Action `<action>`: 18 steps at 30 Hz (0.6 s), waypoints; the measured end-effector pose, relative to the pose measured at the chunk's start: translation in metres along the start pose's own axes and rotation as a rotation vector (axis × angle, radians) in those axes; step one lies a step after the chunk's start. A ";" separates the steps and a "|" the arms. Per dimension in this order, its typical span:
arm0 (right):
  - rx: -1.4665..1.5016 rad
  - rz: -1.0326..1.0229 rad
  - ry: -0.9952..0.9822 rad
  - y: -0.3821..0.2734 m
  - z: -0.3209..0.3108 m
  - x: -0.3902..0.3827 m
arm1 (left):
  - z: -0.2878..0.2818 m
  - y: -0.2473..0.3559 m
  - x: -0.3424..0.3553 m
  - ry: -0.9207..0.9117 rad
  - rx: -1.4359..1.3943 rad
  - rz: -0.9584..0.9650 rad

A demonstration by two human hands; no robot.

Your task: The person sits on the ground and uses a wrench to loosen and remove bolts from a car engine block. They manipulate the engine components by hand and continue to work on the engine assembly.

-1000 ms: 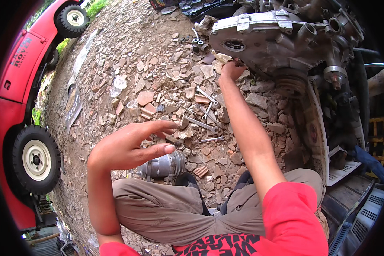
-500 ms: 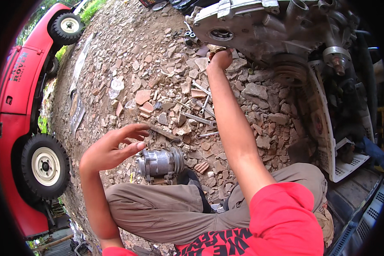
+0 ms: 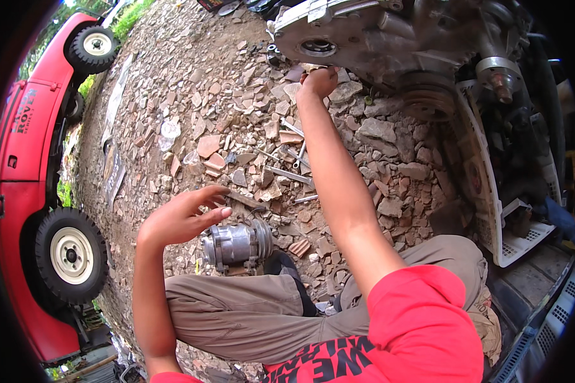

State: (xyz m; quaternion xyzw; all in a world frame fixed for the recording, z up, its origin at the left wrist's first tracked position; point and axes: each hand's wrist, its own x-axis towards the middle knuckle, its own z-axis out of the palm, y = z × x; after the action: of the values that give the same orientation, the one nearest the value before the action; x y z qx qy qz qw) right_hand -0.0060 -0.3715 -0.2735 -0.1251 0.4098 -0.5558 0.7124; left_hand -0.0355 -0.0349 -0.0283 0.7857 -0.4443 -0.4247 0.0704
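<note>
The engine (image 3: 370,48) looks dull metal, the compressor (image 3: 235,244) shinier, the trousers (image 3: 239,306) matt cloth.

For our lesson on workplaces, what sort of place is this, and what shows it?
Probably an outdoor vehicle-repair spot: a large engine-like metal assembly is at the upper right, wrenches lie on the stony ground, and a red vehicle stands at the left.

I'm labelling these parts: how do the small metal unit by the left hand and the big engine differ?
The metal unit is far smaller than the engine. The metal unit looks bright silver; the engine is duller grey. The metal unit sits just below the open left hand in the picture, while the engine is at upper right, the right hand near its lower edge. Both are metal and carry a round pulley.
</note>
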 end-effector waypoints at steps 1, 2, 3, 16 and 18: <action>0.028 0.017 -0.022 0.000 -0.003 0.002 | 0.001 0.002 0.001 -0.005 0.010 -0.005; 0.050 0.102 -0.034 -0.001 -0.002 -0.029 | 0.004 -0.007 -0.005 -0.004 -0.001 -0.047; 0.084 0.162 -0.040 -0.008 0.000 -0.045 | 0.004 -0.011 -0.008 0.001 0.002 -0.055; 0.095 0.272 0.072 -0.023 0.009 -0.041 | 0.005 -0.016 0.005 0.007 0.042 0.000; 0.032 0.159 0.139 -0.021 0.014 -0.048 | 0.005 -0.016 0.007 0.006 0.038 0.015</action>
State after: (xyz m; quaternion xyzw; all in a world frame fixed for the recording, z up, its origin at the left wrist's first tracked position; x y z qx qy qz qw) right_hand -0.0125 -0.3399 -0.2297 -0.0421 0.4580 -0.5114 0.7259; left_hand -0.0269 -0.0295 -0.0434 0.7849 -0.4578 -0.4133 0.0599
